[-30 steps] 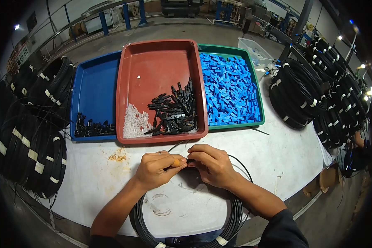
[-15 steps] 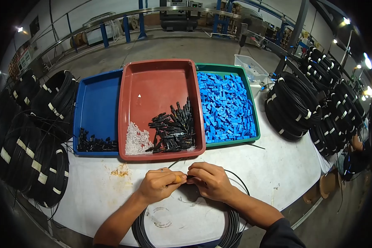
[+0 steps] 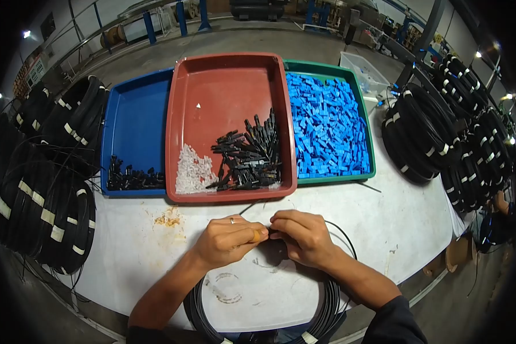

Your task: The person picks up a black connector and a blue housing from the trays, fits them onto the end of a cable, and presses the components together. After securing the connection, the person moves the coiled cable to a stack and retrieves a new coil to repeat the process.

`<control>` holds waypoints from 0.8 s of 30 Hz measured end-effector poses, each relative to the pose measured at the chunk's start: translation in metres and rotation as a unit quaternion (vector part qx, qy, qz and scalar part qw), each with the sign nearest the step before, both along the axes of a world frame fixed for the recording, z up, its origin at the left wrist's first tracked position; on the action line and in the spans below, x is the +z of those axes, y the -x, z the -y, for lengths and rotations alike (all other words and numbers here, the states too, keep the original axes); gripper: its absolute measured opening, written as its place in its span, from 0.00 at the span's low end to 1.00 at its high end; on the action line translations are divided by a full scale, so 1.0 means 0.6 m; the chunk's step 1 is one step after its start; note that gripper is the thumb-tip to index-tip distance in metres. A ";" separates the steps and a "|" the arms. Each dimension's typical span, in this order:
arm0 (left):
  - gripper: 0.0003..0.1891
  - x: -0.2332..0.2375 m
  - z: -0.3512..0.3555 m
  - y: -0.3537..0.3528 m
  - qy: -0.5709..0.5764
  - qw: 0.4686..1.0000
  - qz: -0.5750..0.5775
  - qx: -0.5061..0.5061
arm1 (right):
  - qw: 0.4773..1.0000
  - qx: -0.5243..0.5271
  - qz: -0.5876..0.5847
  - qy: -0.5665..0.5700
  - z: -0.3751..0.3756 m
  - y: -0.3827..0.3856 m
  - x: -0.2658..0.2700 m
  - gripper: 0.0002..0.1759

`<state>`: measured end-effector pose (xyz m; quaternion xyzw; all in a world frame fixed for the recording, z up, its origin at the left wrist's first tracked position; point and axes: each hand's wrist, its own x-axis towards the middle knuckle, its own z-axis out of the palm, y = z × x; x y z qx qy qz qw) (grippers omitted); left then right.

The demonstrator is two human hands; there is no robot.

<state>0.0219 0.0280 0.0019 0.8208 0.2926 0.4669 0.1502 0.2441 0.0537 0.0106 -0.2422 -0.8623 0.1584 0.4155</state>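
Both of my hands meet in front of the red tray, with fingertips pinched together. My left hand is closed, with a ring and a tan wrap on its fingers. My right hand is closed just beside it. Between their fingertips is a small dark piece, mostly hidden, at the black cable that curves in from the right. A short black cable end sticks out beyond my left hand. Below my forearms lies the cable coil, bound with white tape.
A blue tray holds small black parts. The red tray contains clear pieces and black connectors. Blue clips fill the green tray. Taped cable coils stand at left and right.
The camera view has tilted down, so the trays and table sit higher in it. My hands stay pinched together at the cable, with only slight finger movement.
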 end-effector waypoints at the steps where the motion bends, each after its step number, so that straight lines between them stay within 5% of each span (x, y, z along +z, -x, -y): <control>1: 0.06 -0.001 0.000 0.000 0.005 1.000 0.000 -0.002 | 1.000 0.006 0.011 0.013 0.002 -0.001 0.000 0.14; 24: 0.06 0.004 0.003 0.003 0.040 0.999 0.018 -0.005 | 1.000 0.001 0.005 0.008 0.004 0.004 -0.002 0.15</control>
